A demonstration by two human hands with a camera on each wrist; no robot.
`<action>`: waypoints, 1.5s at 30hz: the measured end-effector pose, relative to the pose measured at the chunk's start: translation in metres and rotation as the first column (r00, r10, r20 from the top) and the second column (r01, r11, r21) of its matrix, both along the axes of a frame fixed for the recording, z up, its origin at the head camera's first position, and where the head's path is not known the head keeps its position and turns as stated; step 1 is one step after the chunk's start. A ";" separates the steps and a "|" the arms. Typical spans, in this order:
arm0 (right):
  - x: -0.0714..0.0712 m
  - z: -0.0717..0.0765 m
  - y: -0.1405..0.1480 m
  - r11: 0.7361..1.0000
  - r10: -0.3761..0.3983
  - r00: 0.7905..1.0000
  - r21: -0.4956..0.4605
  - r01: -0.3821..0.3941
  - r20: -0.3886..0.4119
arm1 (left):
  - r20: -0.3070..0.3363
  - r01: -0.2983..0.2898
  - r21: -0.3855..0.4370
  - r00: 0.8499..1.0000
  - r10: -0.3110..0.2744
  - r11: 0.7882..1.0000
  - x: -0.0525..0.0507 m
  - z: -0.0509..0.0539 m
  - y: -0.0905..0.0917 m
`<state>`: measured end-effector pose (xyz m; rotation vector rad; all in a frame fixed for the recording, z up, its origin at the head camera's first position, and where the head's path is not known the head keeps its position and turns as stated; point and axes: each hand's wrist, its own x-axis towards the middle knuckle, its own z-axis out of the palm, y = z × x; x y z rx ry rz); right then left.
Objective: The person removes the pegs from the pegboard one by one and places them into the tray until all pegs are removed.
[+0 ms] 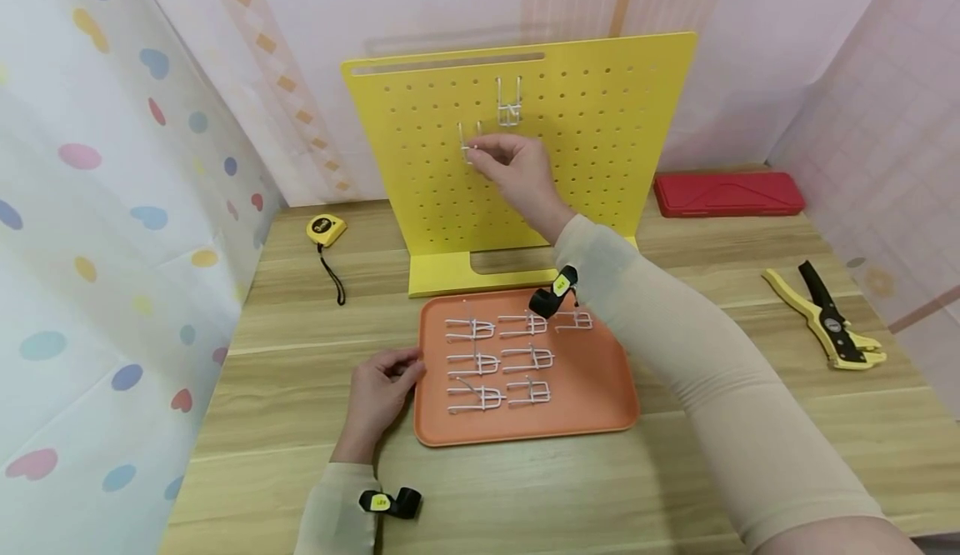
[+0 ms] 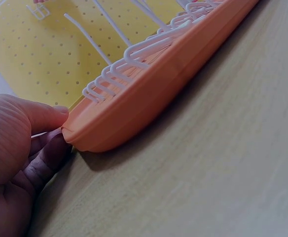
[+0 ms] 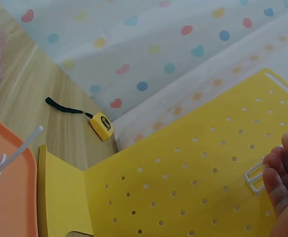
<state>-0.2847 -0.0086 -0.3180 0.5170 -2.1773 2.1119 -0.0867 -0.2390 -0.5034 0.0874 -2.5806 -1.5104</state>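
Observation:
A yellow pegboard (image 1: 600, 172) stands upright at the back of the table. My right hand (image 1: 517, 173) is at its face, thumb and fingers pinching a white wire pegboard hook (image 3: 254, 178); the fingers partly hide it. A second hook (image 1: 509, 112) hangs higher and to the right on the board. In front lies an orange tray (image 1: 592, 397) with several white wire hooks (image 1: 529, 358) laid in rows. My left hand (image 1: 381, 390) holds the tray's left rim, thumb on top and fingers below, as the left wrist view shows.
A yellow tape measure (image 1: 325, 228) with a black strap lies left of the pegboard. Behind, on the right, is a red case (image 1: 729, 194). Yellow-and-black pliers (image 1: 828, 322) lie on the wooden table's right side. Patterned curtains (image 1: 112, 205) border the left and back.

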 end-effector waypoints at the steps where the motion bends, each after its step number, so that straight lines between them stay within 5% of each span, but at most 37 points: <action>1: 0.000 0.000 0.000 1.000 0.000 1.000 0.001 0.000 0.003 | 0.000 -0.001 -0.001 1.000 0.001 1.000 0.000 0.000 0.000; 8: 0.009 0.006 0.004 1.000 0.023 1.000 -0.020 -0.024 -0.014 | 0.006 -0.012 -0.002 1.000 0.012 1.000 0.001 0.001 0.001; 17: 0.060 0.021 0.030 0.997 0.020 0.990 0.076 -0.010 -0.139 | 0.005 -0.013 -0.006 1.000 0.013 1.000 0.001 0.003 0.003; 29: 0.106 -0.032 0.075 0.996 0.082 0.988 0.054 -0.076 -0.134 | 0.016 -0.012 0.009 1.000 0.012 1.000 0.003 0.004 0.003; 45: 0.142 -0.062 0.104 0.997 0.055 0.993 0.059 -0.050 -0.103 | -0.005 -0.012 -0.001 1.000 0.012 1.000 0.007 0.007 0.002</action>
